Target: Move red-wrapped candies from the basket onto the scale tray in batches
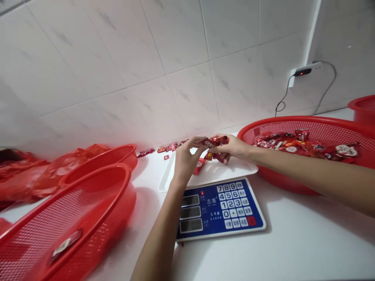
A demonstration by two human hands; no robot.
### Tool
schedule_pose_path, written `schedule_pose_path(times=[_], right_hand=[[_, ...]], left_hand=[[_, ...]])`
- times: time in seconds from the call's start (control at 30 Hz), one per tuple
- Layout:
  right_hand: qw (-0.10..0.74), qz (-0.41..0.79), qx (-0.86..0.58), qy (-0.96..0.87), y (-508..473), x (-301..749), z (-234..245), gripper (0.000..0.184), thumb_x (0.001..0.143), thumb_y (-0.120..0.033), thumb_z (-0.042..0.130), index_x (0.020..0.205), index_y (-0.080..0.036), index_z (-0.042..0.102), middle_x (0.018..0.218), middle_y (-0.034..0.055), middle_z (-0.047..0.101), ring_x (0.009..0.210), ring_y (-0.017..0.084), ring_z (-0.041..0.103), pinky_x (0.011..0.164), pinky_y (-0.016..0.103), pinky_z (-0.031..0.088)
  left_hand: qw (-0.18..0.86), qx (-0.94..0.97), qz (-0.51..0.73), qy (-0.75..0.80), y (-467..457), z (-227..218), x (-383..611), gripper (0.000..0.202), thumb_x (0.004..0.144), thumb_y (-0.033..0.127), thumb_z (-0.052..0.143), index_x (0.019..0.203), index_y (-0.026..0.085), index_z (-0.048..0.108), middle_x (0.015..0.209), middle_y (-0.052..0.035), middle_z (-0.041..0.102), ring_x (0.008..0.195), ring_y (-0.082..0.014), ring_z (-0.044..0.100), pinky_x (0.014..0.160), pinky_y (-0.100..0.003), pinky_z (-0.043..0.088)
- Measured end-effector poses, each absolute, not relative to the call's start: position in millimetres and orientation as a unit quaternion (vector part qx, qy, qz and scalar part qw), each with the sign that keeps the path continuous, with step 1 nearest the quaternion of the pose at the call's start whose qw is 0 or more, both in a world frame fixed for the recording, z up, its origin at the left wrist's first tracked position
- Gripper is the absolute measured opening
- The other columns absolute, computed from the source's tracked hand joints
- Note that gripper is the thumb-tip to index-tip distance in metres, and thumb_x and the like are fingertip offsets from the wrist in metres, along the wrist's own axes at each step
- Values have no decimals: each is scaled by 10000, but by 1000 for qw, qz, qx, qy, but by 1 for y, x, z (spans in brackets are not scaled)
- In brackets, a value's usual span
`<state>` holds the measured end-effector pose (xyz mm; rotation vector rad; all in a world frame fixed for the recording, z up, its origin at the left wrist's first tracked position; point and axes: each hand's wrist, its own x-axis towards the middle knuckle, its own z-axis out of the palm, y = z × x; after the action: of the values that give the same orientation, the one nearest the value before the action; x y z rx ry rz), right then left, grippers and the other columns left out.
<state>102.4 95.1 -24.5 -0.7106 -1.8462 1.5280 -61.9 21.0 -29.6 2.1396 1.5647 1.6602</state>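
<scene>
Over the white pan (234, 168) of a weighing scale, both hands meet around a small bunch of red wrapped packets (218, 141). My right hand (234, 147) is closed around several of them from the right. My left hand (188, 155) pinches the near-left packet of the bunch between thumb and fingers. Below the hands, a red packet (199, 166) lies on the pan. The scale's blue keypad panel (211, 207) faces me, with a red light lit above three displays whose figures I cannot read.
Right of the scale stands a large red mesh basket (316, 121) full of wrapped packets. At the left are red baskets (117, 171), the nearest holding one packet (66, 245). Loose packets (172, 146) lie along the tiled wall. A cable (285, 93) hangs from a power strip (315, 67).
</scene>
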Motion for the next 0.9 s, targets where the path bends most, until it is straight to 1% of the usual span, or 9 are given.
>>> schedule_pose_path(times=[0.2,0.33,0.43,0.5,0.6,0.7,0.77,0.83,0.9], right_hand=[[332,585,-269,-689,96,102,-24,390,777,-200,753,1139,-165,612,655,-16,634,467,102,560,448,226,525],[356,578,-286,-676,93,103,-21,314,826,-160,699,1129,-166,617,656,-10,632,518,117,586,435,215,515],[358,586,-281,-670,91,103,-20,272,843,-163,682,1107,-166,618,731,15,665,554,124,601,419,212,504],[366,587,-277,-667,91,103,-20,250,852,-178,682,1092,-161,618,791,28,679,554,118,597,414,215,504],[390,581,-282,-656,92,103,-19,221,871,-178,661,1085,-152,611,865,42,688,526,97,572,409,216,503],[399,581,-296,-645,93,105,-19,221,885,-182,644,1097,-150,591,903,51,693,462,69,523,403,224,497],[396,584,-300,-642,93,105,-20,235,885,-185,642,1108,-151,578,910,54,697,455,67,520,405,226,495],[392,583,-304,-643,94,105,-21,246,877,-180,646,1109,-152,569,894,53,700,459,70,525,411,225,496],[385,579,-307,-649,95,105,-22,264,872,-176,648,1117,-156,551,888,54,702,468,78,535,412,229,498]], left_hand=[[-7,660,543,519,21,-27,-63,76,806,206,689,873,243,685,852,10,750,831,-182,704,805,-324,560],[-1,629,575,523,20,-29,-65,75,788,233,703,860,241,683,852,11,749,835,-184,702,809,-322,551],[13,625,581,521,19,-29,-62,78,786,247,702,860,241,679,868,7,749,851,-188,702,834,-328,546],[0,625,575,527,16,-26,-62,73,786,244,701,854,240,676,861,5,748,849,-192,703,828,-328,548],[-61,622,532,571,12,-22,-66,66,791,229,696,852,238,671,858,-3,749,851,-208,704,816,-342,550],[-104,623,442,637,10,-22,-78,76,789,206,682,859,233,673,895,-28,753,873,-244,701,841,-405,541],[-90,636,400,653,12,-25,-88,118,767,161,662,856,235,683,876,-31,757,872,-261,704,850,-437,538],[-64,656,382,648,14,-29,-95,234,741,83,603,875,248,701,875,-22,761,883,-259,708,857,-439,542],[-54,666,379,641,14,-30,-99,367,714,14,508,902,256,709,934,-22,762,935,-257,704,892,-453,534]])
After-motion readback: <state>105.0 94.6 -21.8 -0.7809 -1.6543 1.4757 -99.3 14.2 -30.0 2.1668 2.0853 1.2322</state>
